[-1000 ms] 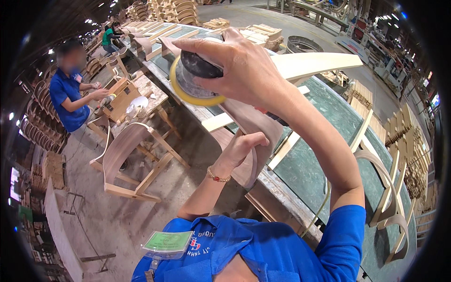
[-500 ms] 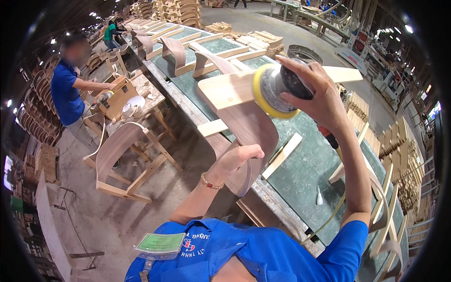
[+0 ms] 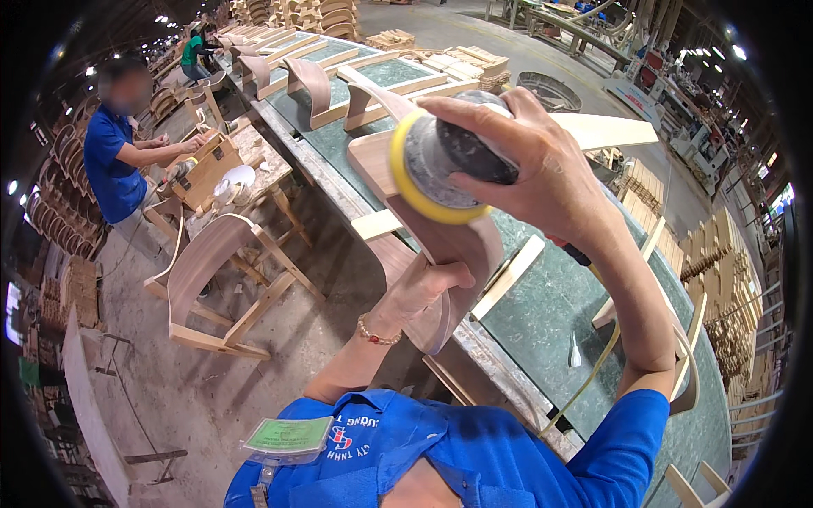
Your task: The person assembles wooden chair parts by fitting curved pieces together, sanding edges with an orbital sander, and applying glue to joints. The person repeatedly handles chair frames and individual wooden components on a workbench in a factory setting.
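**Right hand gripping a sander, left hand holding a curved chair back**

The right hand [image 3: 542, 165] is wrapping the black, rounded top of a disc sander [image 3: 449, 158], thumb and fingers spreading around it. The left hand [image 3: 423, 292] is grasping the lower edge of a walnut-toned chair back [image 3: 481, 250], its thumb lying along the rim; the fingers behind are hiding.

The chair back is sitting between the hands, with the sander's yellow-edged pad tilting over its upper end; whether the pad is touching is not showing clearly. The curved panel is looking stiff and fairly light, though its smooth, probably dusty face is likely offering little grip, so the edge is seeming the better hold. The sander is looking denser and is likely buzzing when running; its rounded top is suiting a palm hold, clear of the pad.

Beneath and to the right of the hands, the green bench [image 3: 550, 288] is carrying a small white-nozzled bottle [image 3: 575, 351]. Beyond the hands, more curved backs [image 3: 309, 89] are lining it. Left of the left hand, a chair frame [image 3: 203, 275] is standing on the floor, and farther out a co-worker [image 3: 117, 161] in blue is working.
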A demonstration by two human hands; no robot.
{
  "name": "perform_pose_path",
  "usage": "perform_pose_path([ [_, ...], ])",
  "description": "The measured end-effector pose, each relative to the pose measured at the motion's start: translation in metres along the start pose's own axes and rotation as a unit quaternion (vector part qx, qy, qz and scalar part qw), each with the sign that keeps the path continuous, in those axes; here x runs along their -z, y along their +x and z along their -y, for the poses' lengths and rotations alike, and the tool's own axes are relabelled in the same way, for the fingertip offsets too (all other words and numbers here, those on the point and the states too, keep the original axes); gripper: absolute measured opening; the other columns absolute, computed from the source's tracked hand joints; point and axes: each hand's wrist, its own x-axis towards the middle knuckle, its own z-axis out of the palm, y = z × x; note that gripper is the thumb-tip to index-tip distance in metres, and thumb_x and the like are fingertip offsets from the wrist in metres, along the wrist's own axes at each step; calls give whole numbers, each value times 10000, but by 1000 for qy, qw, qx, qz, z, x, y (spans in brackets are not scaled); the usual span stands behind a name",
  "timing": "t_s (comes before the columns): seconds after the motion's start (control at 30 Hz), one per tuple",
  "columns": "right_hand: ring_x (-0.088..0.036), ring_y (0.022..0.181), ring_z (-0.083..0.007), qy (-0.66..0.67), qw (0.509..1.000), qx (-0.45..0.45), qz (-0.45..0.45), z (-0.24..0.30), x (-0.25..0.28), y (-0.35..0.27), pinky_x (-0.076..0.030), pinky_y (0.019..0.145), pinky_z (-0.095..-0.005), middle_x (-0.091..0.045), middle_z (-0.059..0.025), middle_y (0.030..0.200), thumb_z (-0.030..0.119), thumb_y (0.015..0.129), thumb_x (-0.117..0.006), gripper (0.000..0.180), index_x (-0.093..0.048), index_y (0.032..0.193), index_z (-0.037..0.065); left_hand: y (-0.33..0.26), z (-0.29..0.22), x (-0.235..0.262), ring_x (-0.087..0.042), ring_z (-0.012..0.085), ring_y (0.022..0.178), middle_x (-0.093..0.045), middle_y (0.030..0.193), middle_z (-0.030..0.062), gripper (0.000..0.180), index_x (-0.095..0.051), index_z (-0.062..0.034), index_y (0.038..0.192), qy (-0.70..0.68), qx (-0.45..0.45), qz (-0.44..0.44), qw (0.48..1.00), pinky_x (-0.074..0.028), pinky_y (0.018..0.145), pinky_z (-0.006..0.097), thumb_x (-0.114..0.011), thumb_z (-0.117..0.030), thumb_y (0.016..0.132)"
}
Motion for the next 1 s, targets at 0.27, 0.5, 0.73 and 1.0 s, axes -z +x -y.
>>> perform_pose_path([
  [0.27, -586, 999, -230, 8, 993, -115, -30, -49, 14, -23, -494, 918, -382, -605, -86, 1054, 95, 711, -786, 742, -517, 1381, 268, -1, 7, 15, -539, 99, 853, -614, 858, 12, 121, -622, 8, 862, 86, 59, 109, 989, -431, 816, 263, -539, -76, 887],
  [0.5, -617, 904, -316, 9, 998, 32, -57, 4, -14, 21, -529, 785, -414, -600, -176, 988, 240, 741, -768, 642, -546, 1338, 317, 1, 9, 2, -590, 92, 798, -652, 841, 23, 123, -678, -2, 865, 8, -23, 16, 1000, -471, 781, 256, -625, 1, 754],
  [0.73, -635, 902, -340, 28, 987, 131, -84, 47, -28, 57, -555, 684, -430, -651, -207, 940, 267, 768, -709, 509, -596, 1260, 337, -5, 4, -3, -637, 135, 771, -675, 827, 77, 124, -666, 42, 874, 0, 13, -13, 1000, -503, 722, 265, -610, 19, 767],
  [1.0, -607, 898, -302, 26, 997, 66, -42, 16, -19, 32, -513, 799, -407, -593, -144, 956, 215, 739, -772, 653, -548, 1336, 355, -6, 3, 7, -621, 122, 824, -677, 843, 57, 121, -676, 26, 886, 30, -14, 31, 999, -486, 782, 269, -628, -1, 779],
])
